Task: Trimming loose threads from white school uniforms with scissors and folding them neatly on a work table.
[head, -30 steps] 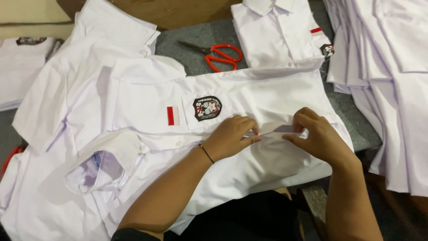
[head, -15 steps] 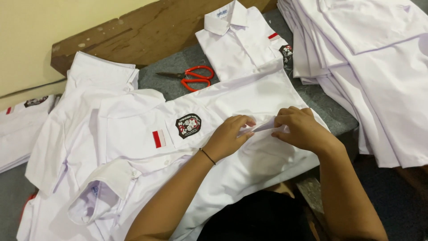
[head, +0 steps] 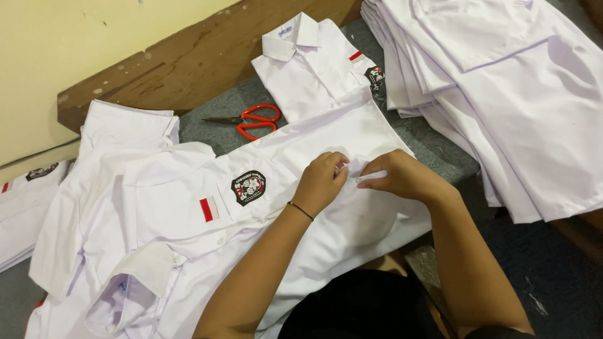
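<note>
Since half a second ago your view has swung further right and your two hands have drawn closer together over the shirt's front edge; the shirt itself lies where it did.

Going from the left: a folded white shirt with a red-and-white flag patch (head: pixel 25 201) sits at the table's edge, well clear of you. Next comes the white short-sleeved uniform shirt with a dark round badge and a small red-and-white flag on its pocket (head: pixel 188 213) — it lies spread flat in front of you, collar to the left. Your left hand (head: pixel 321 182), a thin dark band at the wrist, is closed in a pinch on the cloth near the placket. Your right hand (head: pixel 402 177) pinches the same fold of white fabric just beside it, fingertips nearly touching the left's. I cannot tell whether anything small sits between them.

As I judge it, the risks are these: pull the two pinches apart unevenly and the fold skews or the smooth front wrinkles. The orange-handled scissors (head: pixel 250 120) lie on the grey table cover (head: pixel 433 147) just behind the shirt — drag the cloth and it could catch them. To the right, the tall stack of folded white shirts (head: pixel 502 88) overhangs the table; a nudge from your right elbow could tip it.
</note>
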